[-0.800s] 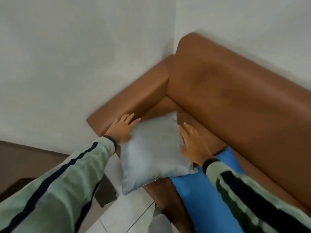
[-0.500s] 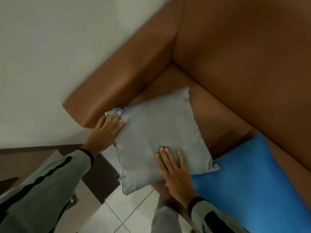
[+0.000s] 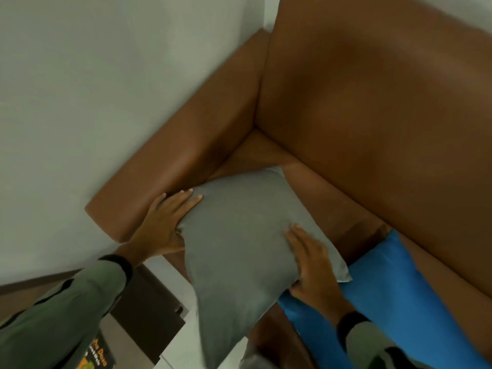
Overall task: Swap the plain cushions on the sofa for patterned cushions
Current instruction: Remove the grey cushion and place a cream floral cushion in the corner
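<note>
The plain grey cushion (image 3: 239, 249) lies tilted at the front corner of the brown leather sofa (image 3: 372, 115), its lowest corner hanging past the seat's front edge over the white tiled floor (image 3: 175, 339), its upper corner reaching back onto the seat toward the angle where armrest and backrest meet. Nearest the camera, two pale green sleeves with dark stripes come in from the bottom edge. The right hand (image 3: 314, 265) presses on the cushion's right side, fingers spread flat over the fabric and the thumb tucked under its lower right edge, so it clasps that edge. The left hand (image 3: 165, 222) holds the opposite side, palm against the cushion's left edge with the fingers laid straight along it, squeezed between the cushion and the inner face of the armrest (image 3: 186, 166). Just right of the grey cushion, and touching its lower right corner, a bright blue cushion (image 3: 394, 296) lies on the seat, running off toward the bottom right. To the lower left, beside the armrest's end, stands a dark brown piece of furniture (image 3: 149, 315) with something printed in orange below it, too blurred to read. Farther back, the seat corner behind the grey cushion is bare leather, open up to the tall backrest. Beyond the armrest rises a plain white wall (image 3: 93, 89), close along the sofa's left side.
</note>
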`<state>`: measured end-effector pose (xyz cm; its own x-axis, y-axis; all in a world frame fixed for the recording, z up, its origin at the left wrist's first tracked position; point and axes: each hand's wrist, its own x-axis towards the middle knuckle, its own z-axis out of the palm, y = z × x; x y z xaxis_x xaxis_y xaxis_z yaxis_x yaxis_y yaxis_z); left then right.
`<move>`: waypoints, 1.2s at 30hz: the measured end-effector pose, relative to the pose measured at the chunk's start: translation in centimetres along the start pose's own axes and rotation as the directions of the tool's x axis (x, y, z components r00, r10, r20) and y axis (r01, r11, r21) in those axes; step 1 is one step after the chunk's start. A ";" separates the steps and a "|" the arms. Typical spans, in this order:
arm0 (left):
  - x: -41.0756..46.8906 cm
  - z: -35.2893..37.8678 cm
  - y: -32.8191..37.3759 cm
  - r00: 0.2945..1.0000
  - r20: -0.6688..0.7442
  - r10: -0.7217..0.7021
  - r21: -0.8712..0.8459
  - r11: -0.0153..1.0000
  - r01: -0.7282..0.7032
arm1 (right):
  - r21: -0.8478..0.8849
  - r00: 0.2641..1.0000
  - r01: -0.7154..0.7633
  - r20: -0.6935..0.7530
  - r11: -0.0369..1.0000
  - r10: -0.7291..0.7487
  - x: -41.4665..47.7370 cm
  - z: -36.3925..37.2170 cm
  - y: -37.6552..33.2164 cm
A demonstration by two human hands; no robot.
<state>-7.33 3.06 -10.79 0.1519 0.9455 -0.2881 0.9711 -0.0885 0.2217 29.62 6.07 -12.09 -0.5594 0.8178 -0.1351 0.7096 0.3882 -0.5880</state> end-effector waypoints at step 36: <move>24.9 -17.8 7.5 0.980 0.157 0.123 -0.458 0.888 -0.038 | 0.105 0.837 -0.306 -0.444 0.946 0.320 12.5 -18.4 1.1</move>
<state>0.47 31.47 0.28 0.2970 0.8664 -0.4015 0.7722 0.0295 0.6348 31.29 24.49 0.29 -0.0509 0.9973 0.0528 0.7976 0.0725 -0.5988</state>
